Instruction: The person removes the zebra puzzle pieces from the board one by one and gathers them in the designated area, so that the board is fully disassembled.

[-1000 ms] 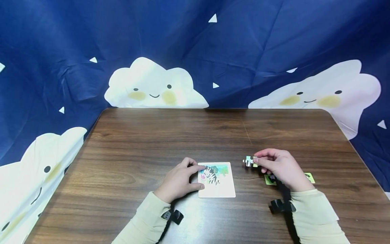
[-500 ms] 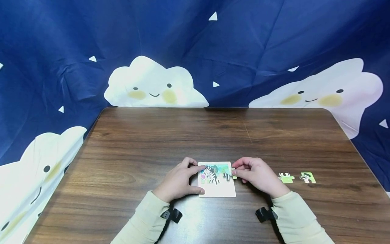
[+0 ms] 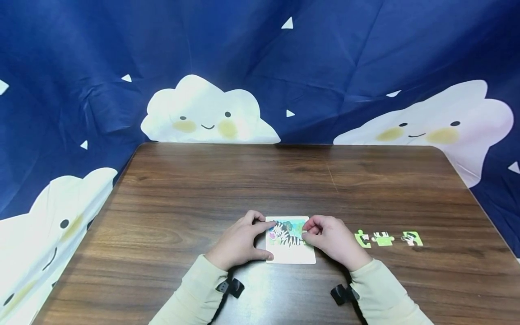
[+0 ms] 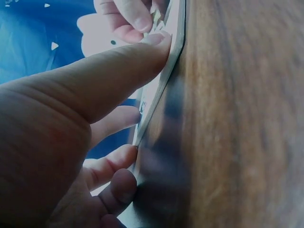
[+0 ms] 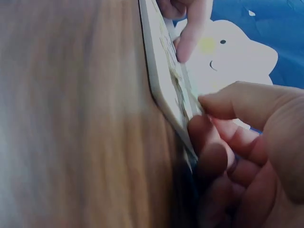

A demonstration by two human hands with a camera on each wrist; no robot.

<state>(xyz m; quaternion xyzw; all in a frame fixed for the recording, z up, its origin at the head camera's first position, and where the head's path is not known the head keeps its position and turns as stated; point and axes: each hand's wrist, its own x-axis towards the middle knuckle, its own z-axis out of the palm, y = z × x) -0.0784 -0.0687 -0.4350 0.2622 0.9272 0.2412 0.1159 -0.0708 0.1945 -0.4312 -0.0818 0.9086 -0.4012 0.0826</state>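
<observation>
A square white puzzle board (image 3: 290, 256) lies on the table, partly filled with pieces that form a zebra picture (image 3: 284, 234). My left hand (image 3: 240, 237) rests along its left side, thumb on the near corner and index fingertip on the picture. In the left wrist view that thumb (image 4: 123, 61) lies straight across the board's top. From the other side my right hand (image 3: 335, 239) pinches a puzzle piece (image 3: 300, 241) at the right of the picture, its fingertips covering part of it. The right wrist view has thumb and fingers (image 5: 221, 102) close together at the board's edge.
Three loose puzzle pieces lie to the right: a green one (image 3: 362, 239) by my right wrist, a green-and-white one (image 3: 383, 239), and one with a dark patch (image 3: 412, 239). Brown wooden table (image 3: 227, 180); a blue cloud-print cloth (image 3: 308, 67) hangs behind it.
My right hand has carried the piece leftward from over the loose pieces onto the board's right side, where it joins the zebra picture. My left hand stays at the board.
</observation>
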